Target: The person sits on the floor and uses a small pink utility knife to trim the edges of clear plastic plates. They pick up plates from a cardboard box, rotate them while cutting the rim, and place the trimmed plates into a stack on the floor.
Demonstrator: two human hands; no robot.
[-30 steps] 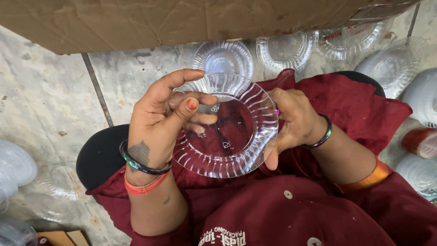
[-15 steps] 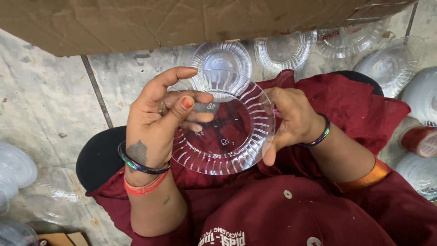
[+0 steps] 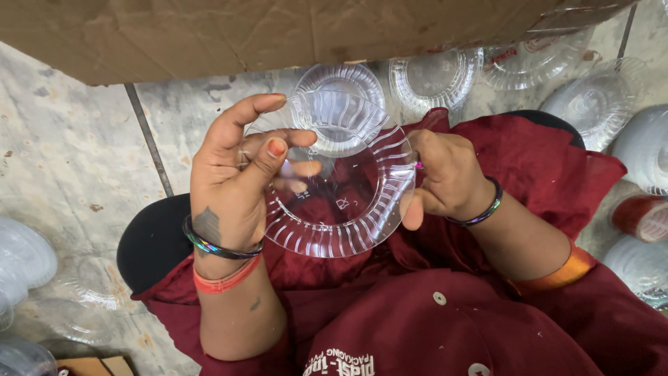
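Note:
A clear plastic plate [image 3: 348,202] with a ribbed rim is held up over my lap between both hands. My left hand [image 3: 240,177] grips its left edge, thumb on the front face and fingers behind it. My right hand [image 3: 445,181] pinches the right edge, and a small pink bit shows at its fingers. A second clear plate [image 3: 339,97] lies on the floor just beyond the held one.
A brown cardboard box [image 3: 278,31] overhangs the top of the view. More clear plates [image 3: 435,76] lie on the tiled floor at the upper right, stacks of white ones [image 3: 24,254] at the left and right [image 3: 643,150]. Maroon cloth [image 3: 529,167] covers my knees.
The plate and both hands have shifted slightly up and toward the box. Both hands keep the same grip on it.

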